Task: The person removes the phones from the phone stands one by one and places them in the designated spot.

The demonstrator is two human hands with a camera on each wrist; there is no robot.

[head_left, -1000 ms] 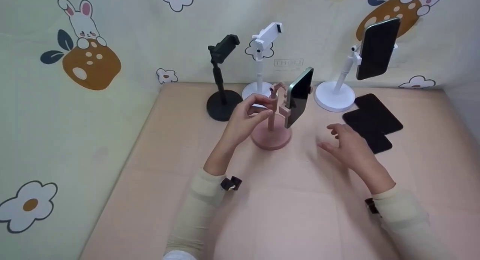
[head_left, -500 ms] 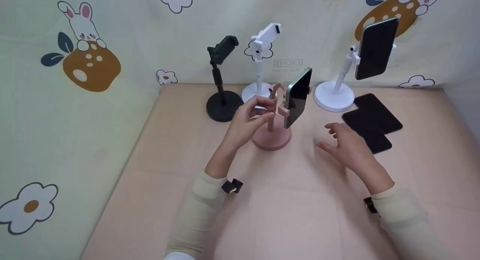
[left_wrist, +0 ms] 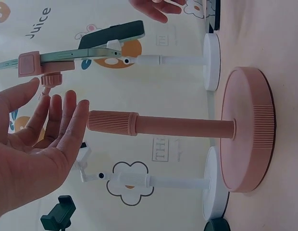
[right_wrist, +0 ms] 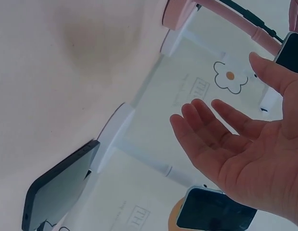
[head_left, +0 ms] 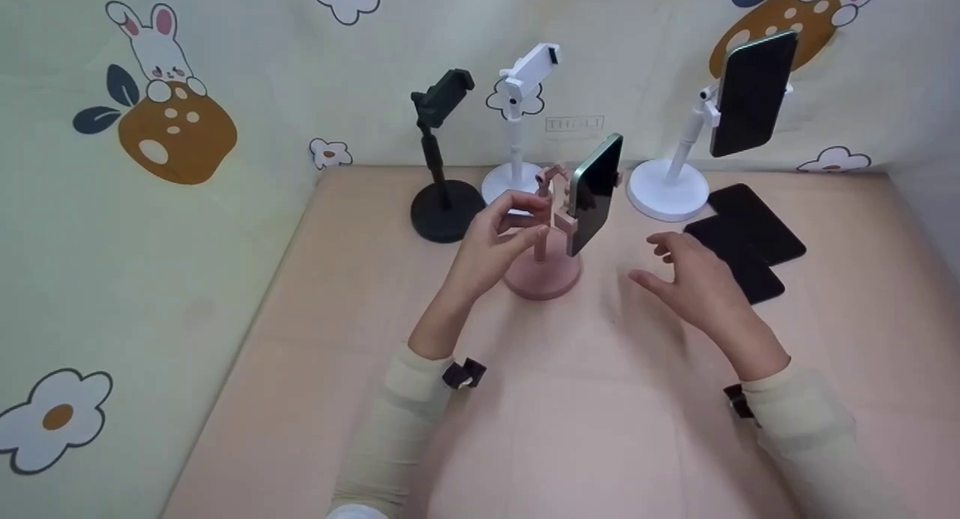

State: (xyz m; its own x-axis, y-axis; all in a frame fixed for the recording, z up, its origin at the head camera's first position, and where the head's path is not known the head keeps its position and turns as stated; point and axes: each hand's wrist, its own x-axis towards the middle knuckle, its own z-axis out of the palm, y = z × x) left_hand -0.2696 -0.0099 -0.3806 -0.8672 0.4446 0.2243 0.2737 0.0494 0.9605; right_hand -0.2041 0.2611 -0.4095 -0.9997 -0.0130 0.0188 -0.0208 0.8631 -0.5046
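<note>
In the head view, a pink phone stand (head_left: 543,270) holds a green-edged phone (head_left: 594,196) tilted in its clamp. My left hand (head_left: 487,241) is at the stand's upper post, thumb and fingers apart and loosely bent. From the left wrist, this hand (left_wrist: 38,144) covers part of the stand's neck, its thumb close to the clamp knob (left_wrist: 52,79) and a fingertip by the ribbed collar (left_wrist: 113,122); contact cannot be told. My right hand (head_left: 694,283) hovers right of the stand, holding nothing; the right wrist view shows its fingers (right_wrist: 202,125) spread and relaxed.
A black stand (head_left: 448,211) and a white stand (head_left: 517,178) stand behind on the left. Another white stand (head_left: 669,192) at the back right bears a dark phone (head_left: 754,95). Two dark phones (head_left: 757,223) lie overlapping beside my right hand. A patterned wall (head_left: 255,69) rises behind.
My right hand has shifted slightly up and to the left. My left thumb has moved slightly down from its earlier place by the post. The pink stand and its phone look almost unchanged.
</note>
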